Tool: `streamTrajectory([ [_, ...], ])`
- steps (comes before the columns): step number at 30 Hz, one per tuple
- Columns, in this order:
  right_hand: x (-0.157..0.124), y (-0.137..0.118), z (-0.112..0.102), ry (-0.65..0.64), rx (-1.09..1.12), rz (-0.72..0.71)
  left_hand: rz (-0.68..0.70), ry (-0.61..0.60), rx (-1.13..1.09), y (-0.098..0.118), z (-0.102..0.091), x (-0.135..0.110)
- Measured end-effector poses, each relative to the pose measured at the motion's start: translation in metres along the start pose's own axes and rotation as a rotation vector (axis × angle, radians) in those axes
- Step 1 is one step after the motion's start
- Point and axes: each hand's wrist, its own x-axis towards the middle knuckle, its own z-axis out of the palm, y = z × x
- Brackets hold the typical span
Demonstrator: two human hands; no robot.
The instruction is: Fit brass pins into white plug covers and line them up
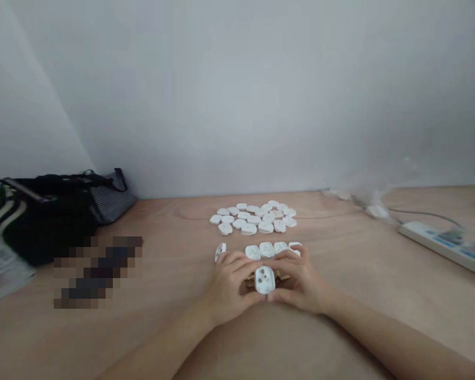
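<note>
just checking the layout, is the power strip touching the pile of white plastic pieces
No, the power strip lies off to the right on the wooden table, well apart from the pile of white plastic pieces.

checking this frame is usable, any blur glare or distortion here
Head view: light is soft and even with no hard glare, the white plastic pieces are soft-edged from blur, the table looks bowed by wide-angle distortion, and a pixelated block covers part of it.

Two hands (226, 282); white plug covers (248, 229): one held, five in row, about twenty-five piled.
</note>
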Motion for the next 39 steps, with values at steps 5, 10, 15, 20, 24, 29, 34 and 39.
streamTrajectory([
  [5, 0.000, 0.003, -0.014, -0.060, -0.044, 0.048, -0.036, 0.000, -0.019, -0.001, 0.001, -0.001],
  [10, -0.003, 0.015, -0.026, -0.167, -0.178, 0.124, -0.077, 0.011, -0.041, -0.002, 0.003, -0.003],
  [15, -0.003, 0.021, -0.024, -0.225, -0.136, 0.201, -0.098, 0.015, -0.049, -0.001, 0.003, -0.004],
  [20, -0.003, 0.023, -0.019, -0.193, -0.088, 0.194, -0.107, 0.004, -0.056, -0.001, 0.003, -0.004],
  [24, -0.004, 0.024, -0.015, -0.024, -0.038, 0.184, -0.094, -0.007, -0.060, -0.001, 0.003, -0.003],
  [29, -0.004, 0.012, -0.013, 0.033, -0.012, 0.081, -0.082, -0.001, -0.067, -0.001, 0.003, -0.003],
  [34, -0.004, 0.000, -0.008, 0.081, 0.104, 0.133, -0.057, 0.025, -0.072, -0.002, 0.005, -0.005],
  [39, -0.004, -0.003, -0.004, 0.090, 0.110, 0.136, -0.071, 0.030, -0.049, -0.001, 0.006, -0.005],
])
